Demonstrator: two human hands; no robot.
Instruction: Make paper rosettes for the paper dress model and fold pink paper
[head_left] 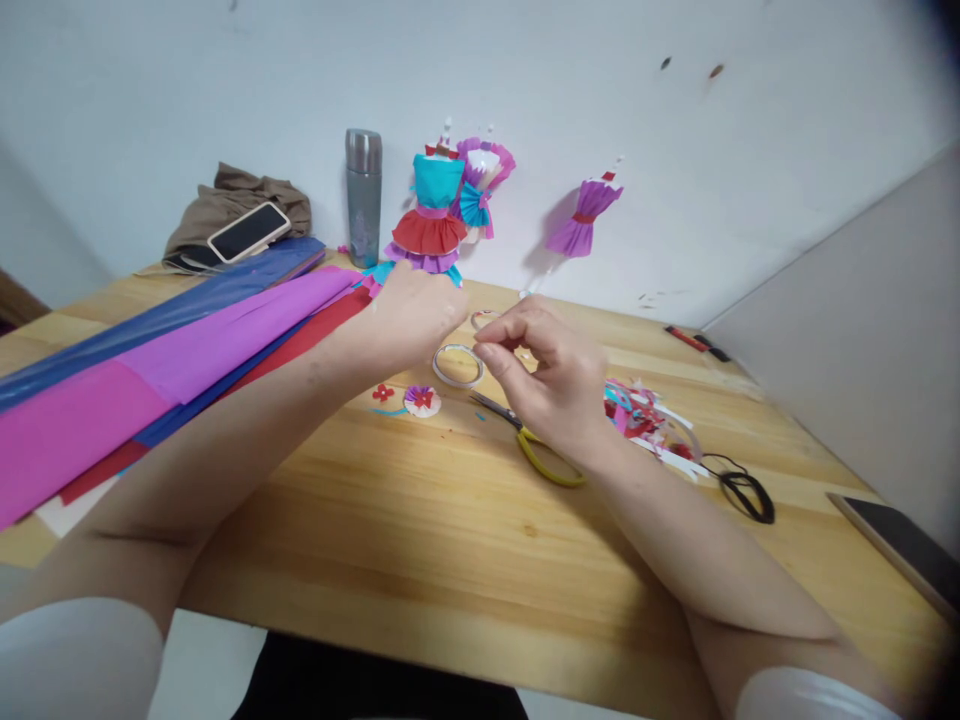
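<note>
The left hand (420,310) reached in from the left, its back turned up, in front of the low hem of the blue-topped dress (429,232); its fingers were hidden, so whether they were apart, together or clamped on something could not be told. The right hand (553,375) hung over the middle of the surface (420,540) with thumb and forefinger tips brought close to each other, pointing left; whether anything thin lay between them could not be told. Just left of those tips lay a pale ring (436,368), and a second ring (477,318) showed in part on its far side

The dress stood at the far side of the surface, near the wall (300,80), with a red ruffle below its top and purple beneath that. Just right of it was a dress with a blue bow (475,205), and farther right, well apart, a purple dress (585,220)

Near the left hand lay a red flower (383,393) and a round rosette (424,402). Scissors (534,455) with yellow handles lay partly under the right hand, in view, with a heap of scraps (646,412) to the right and a black band (750,497) beyond. At left were pink paper (82,425), a bottle (364,205) and a phone (250,232) resting on brown cloth (240,190)
</note>
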